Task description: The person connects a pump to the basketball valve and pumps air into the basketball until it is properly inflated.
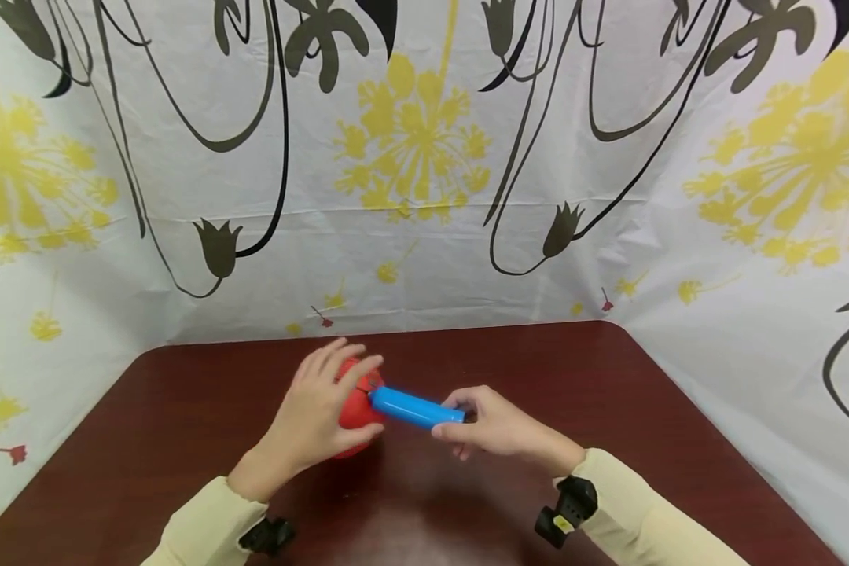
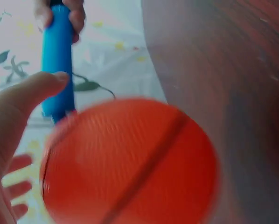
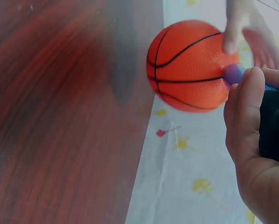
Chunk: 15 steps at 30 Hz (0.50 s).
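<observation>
A small orange-red basketball (image 3: 188, 65) with black seam lines sits at the tip of a blue ball pump (image 1: 413, 407). In the head view my left hand (image 1: 310, 405) covers part of the ball, its fingers spread and the thumb lying along the near side. The left wrist view shows the left thumb (image 2: 30, 95) in front of the pump's barrel; whether that hand touches the ball I cannot tell. My right hand (image 1: 491, 422) grips the pump's other end, where a black part (image 3: 274, 126) shows in the right wrist view. The joint between pump and ball is small and partly hidden.
Below the hands is a dark red-brown wooden table (image 1: 509, 354) with rounded far corners. A white cloth (image 1: 424, 259) with yellow flowers and grey plant patterns hangs behind and at the sides. Black wrist cameras (image 1: 568, 511) sit on both cream sleeves (image 1: 644, 503).
</observation>
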Available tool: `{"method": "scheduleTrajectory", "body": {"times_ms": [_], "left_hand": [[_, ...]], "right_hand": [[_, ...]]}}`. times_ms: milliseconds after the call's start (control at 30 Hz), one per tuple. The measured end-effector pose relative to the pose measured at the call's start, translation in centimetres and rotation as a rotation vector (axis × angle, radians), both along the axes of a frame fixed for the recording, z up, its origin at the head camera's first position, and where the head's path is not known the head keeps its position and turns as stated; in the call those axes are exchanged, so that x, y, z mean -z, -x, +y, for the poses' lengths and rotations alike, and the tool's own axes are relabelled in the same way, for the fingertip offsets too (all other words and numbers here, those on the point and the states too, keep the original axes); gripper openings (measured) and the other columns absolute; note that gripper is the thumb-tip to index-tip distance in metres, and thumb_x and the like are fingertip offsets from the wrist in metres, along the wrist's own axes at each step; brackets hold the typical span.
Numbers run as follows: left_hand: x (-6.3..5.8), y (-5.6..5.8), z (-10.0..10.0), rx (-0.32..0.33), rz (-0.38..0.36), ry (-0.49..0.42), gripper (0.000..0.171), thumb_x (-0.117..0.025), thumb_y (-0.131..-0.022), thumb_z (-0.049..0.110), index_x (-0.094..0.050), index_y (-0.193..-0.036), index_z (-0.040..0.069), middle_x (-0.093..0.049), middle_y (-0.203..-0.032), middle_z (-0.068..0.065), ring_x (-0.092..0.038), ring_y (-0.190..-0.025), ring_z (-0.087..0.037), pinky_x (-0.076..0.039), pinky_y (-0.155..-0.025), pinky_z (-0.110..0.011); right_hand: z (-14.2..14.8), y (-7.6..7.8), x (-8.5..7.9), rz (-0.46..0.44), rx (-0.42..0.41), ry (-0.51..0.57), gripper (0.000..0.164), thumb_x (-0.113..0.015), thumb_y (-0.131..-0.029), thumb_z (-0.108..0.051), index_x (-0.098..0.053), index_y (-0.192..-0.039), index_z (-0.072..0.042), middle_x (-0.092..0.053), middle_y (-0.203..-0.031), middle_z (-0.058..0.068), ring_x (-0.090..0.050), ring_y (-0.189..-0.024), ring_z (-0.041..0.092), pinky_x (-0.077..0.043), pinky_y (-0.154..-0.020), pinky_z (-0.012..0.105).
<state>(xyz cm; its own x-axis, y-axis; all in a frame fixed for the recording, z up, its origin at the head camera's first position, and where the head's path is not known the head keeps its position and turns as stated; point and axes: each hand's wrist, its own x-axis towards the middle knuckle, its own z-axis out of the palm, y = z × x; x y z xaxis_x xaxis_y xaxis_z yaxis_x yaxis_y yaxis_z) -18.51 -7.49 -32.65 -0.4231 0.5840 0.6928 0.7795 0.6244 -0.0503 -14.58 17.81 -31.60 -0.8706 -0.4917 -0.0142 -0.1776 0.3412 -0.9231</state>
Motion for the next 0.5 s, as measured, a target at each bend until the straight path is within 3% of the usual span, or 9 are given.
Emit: {"method": "scheduleTrajectory", "body": {"times_ms": [167,267,400,500], "left_hand": [[1.7,0.7,-0.9,-0.121,-0.153,-0.201,0.097,-0.08,-0.052,0.043,-0.035,-0.133,0.016,-0.031,-0.134,-0.017,-0.024,-0.122,-0.043,-0.028,-0.088,-0.061],[2.4,1.0,-0.6,-0.172,-0.256,-0.295,0.103,-0.08,-0.051,0.046,-0.029,-0.136,0.018,-0.024,-0.138,-0.017,-0.021,-0.123,-0.044,-0.034,-0.084,-0.06],[2.9,1.1,-0.1,-0.181,-0.339,-0.399,0.103,-0.08,-0.052,0.046,-0.028,-0.137,0.02,-0.023,-0.139,-0.013,-0.028,-0.121,-0.037,-0.045,-0.074,-0.052],[3.1,1.3,0.1,-0.16,-0.33,-0.421,0.099,-0.081,-0.052,0.042,-0.032,-0.135,0.021,-0.028,-0.136,-0.011,-0.033,-0.117,-0.032,-0.048,-0.069,-0.047]], "right_hand": [[1.0,0.1,-0.3,0.022,0.048,-0.002,0.029,-0.064,-0.08,-0.019,-0.056,-0.096,0.004,-0.058,-0.079,0.015,-0.059,-0.058,0.02,-0.05,-0.058,0.041],[1.2,0.2,-0.5,0.043,0.056,0.007,0.029,-0.065,-0.08,-0.018,-0.056,-0.096,0.004,-0.058,-0.078,0.013,-0.059,-0.058,0.02,-0.051,-0.058,0.039],[1.1,0.2,-0.6,0.065,0.045,0.02,0.029,-0.065,-0.08,-0.018,-0.055,-0.096,0.004,-0.058,-0.077,0.013,-0.059,-0.058,0.02,-0.051,-0.058,0.037],[1.2,0.1,-0.5,0.07,0.035,0.006,0.029,-0.065,-0.079,-0.019,-0.055,-0.095,0.003,-0.058,-0.077,0.014,-0.059,-0.057,0.019,-0.051,-0.057,0.036]]}}
